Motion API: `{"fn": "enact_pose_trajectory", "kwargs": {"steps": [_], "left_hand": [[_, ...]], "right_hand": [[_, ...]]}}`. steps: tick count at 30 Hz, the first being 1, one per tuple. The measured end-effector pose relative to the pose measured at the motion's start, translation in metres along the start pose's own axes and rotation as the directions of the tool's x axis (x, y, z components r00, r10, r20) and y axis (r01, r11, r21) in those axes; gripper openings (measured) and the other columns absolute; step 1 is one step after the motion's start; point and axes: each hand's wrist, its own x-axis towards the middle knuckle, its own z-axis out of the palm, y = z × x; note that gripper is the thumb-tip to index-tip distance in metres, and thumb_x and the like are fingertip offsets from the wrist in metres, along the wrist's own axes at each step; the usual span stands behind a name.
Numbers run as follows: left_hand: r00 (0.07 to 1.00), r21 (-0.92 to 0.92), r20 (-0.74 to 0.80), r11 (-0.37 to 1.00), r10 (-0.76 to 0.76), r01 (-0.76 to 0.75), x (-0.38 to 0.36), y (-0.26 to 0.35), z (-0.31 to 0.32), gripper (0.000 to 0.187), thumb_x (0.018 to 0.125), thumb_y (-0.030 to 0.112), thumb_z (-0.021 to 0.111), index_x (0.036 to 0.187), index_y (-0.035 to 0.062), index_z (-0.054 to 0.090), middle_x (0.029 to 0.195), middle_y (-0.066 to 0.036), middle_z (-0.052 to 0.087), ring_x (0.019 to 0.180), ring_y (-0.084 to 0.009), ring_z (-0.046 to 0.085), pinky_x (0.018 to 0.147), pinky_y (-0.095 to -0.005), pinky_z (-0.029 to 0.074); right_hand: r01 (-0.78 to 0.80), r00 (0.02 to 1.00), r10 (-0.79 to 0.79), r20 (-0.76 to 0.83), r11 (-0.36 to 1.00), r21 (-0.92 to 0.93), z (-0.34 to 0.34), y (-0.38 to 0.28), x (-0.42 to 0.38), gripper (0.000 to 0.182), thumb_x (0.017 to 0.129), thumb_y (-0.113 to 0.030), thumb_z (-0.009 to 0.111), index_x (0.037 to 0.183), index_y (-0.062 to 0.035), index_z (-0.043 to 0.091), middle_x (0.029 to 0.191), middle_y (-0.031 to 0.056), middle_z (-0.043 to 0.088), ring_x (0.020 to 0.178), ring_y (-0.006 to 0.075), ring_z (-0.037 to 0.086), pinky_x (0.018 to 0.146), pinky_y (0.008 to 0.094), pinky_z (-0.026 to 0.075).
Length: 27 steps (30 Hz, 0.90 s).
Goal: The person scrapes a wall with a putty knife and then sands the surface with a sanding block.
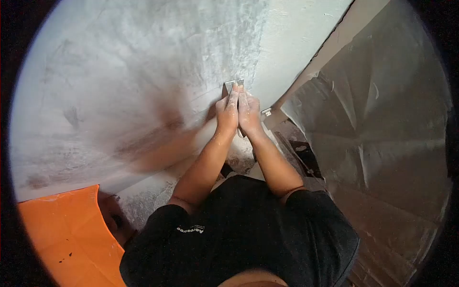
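Observation:
Both my hands are wrapped round one scraper [228, 87], side by side with the thumbs along it. My left hand [227, 111] grips from the left and my right hand [249, 111] from the right, both dusted white. The flat metal blade is up against the wall [158, 62], which is smeared grey and white. Below the palms the end of the handle pokes out; most of the tool is hidden by my fingers. Right of the blade, the wall's surface looks paler and smoother.
An orange sheet [67, 234] lies at the lower left. A large dark, creased sheet [377, 143] covers the right side. A small white fitting [266, 113] sits near my right wrist. Dusty floor [138, 205] shows below the wall, with debris [303, 153] to the right.

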Motion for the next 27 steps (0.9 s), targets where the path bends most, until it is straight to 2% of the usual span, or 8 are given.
{"fn": "enact_pose_trajectory", "kwargs": {"steps": [7, 10, 11, 13, 15, 16, 18, 27], "left_hand": [[0.988, 0.011, -0.119, 0.995, 0.100, -0.100, 0.004, 0.000, 0.013, 0.032, 0.093, 0.026, 0.053, 0.085, -0.0031, 0.062, 0.079, -0.001, 0.058, 0.071, -0.0075, 0.051, 0.064, -0.0218, 0.043], [0.967, 0.188, -0.137, 0.964, 0.214, -0.186, 0.005, 0.001, 0.013, 0.029, 0.094, 0.026, 0.052, 0.087, -0.0012, 0.061, 0.080, -0.001, 0.059, 0.071, -0.0091, 0.051, 0.065, -0.0237, 0.043], [0.948, 0.343, -0.140, 0.912, 0.287, -0.225, 0.003, 0.003, 0.015, 0.028, 0.094, 0.026, 0.051, 0.088, -0.0003, 0.061, 0.080, -0.001, 0.059, 0.072, -0.0096, 0.051, 0.066, -0.0246, 0.043], [0.962, 0.232, -0.155, 0.955, 0.225, -0.186, 0.007, -0.006, 0.013, 0.027, 0.093, 0.025, 0.052, 0.092, 0.0000, 0.060, 0.085, -0.002, 0.059, 0.076, -0.0107, 0.052, 0.068, -0.0259, 0.044], [0.864, 0.404, -0.169, 0.833, 0.474, -0.378, 0.007, -0.015, 0.015, 0.027, 0.093, 0.025, 0.053, 0.096, -0.0007, 0.059, 0.090, -0.003, 0.059, 0.081, -0.0113, 0.052, 0.072, -0.0253, 0.043], [0.866, 0.412, -0.173, 0.833, 0.469, -0.369, 0.012, -0.017, 0.011, 0.027, 0.093, 0.025, 0.053, 0.096, -0.0007, 0.059, 0.090, -0.003, 0.059, 0.081, -0.0113, 0.052, 0.072, -0.0253, 0.043], [0.989, 0.014, -0.089, 0.993, 0.114, -0.113, 0.017, -0.017, 0.001, 0.027, 0.092, 0.024, 0.054, 0.100, -0.0012, 0.059, 0.093, -0.004, 0.059, 0.085, -0.0119, 0.052, 0.076, -0.0253, 0.043], [0.964, 0.142, -0.227, 0.984, 0.139, -0.108, 0.010, -0.009, 0.016, 0.031, 0.091, 0.027, 0.056, 0.105, -0.0010, 0.058, 0.098, -0.006, 0.059, 0.089, -0.0136, 0.052, 0.080, -0.0269, 0.042]], "right_hand": [[-0.103, 0.987, 0.103, 0.123, 0.995, -0.005, -0.006, 0.017, 0.014, 0.037, 0.096, -0.022, 0.041, 0.074, 0.0045, 0.055, 0.060, 0.0080, 0.053, 0.056, 0.0153, 0.050, 0.052, 0.0321, 0.039], [0.122, 0.983, -0.118, 0.141, 0.992, -0.022, -0.006, 0.017, 0.021, 0.033, 0.097, -0.017, 0.038, 0.081, 0.0053, 0.056, 0.065, 0.0086, 0.057, 0.062, 0.0139, 0.051, 0.056, 0.0302, 0.041], [0.111, 0.982, -0.108, 0.154, 0.994, -0.010, -0.007, 0.015, 0.022, 0.033, 0.097, -0.017, 0.038, 0.081, 0.0053, 0.056, 0.065, 0.0086, 0.057, 0.062, 0.0139, 0.051, 0.056, 0.0302, 0.041], [-0.191, 0.965, 0.166, 0.203, 0.975, 0.111, -0.009, -0.003, 0.023, 0.034, 0.096, -0.018, 0.039, 0.075, 0.0010, 0.057, 0.064, 0.0125, 0.053, 0.062, 0.0227, 0.049, 0.061, 0.0340, 0.040], [-0.158, 0.969, 0.136, 0.205, 0.983, 0.094, -0.009, 0.014, 0.020, 0.034, 0.096, -0.019, 0.039, 0.076, 0.0013, 0.057, 0.065, 0.0133, 0.054, 0.064, 0.0245, 0.050, 0.063, 0.0354, 0.040], [-0.095, 0.978, 0.079, 0.194, 0.993, 0.074, -0.007, 0.023, 0.023, 0.034, 0.096, -0.019, 0.039, 0.077, 0.0016, 0.057, 0.066, 0.0140, 0.054, 0.067, 0.0263, 0.051, 0.066, 0.0369, 0.040], [-0.039, 0.982, 0.029, 0.189, 0.998, 0.051, -0.009, 0.027, 0.025, 0.034, 0.096, -0.020, 0.038, 0.078, 0.0019, 0.057, 0.067, 0.0148, 0.055, 0.069, 0.0280, 0.052, 0.068, 0.0383, 0.040], [-0.188, 0.953, 0.160, 0.257, 0.978, 0.087, -0.013, 0.028, 0.025, 0.036, 0.096, -0.022, 0.036, 0.085, 0.0040, 0.058, 0.074, 0.0188, 0.058, 0.072, 0.0307, 0.053, 0.070, 0.0392, 0.042]]}}
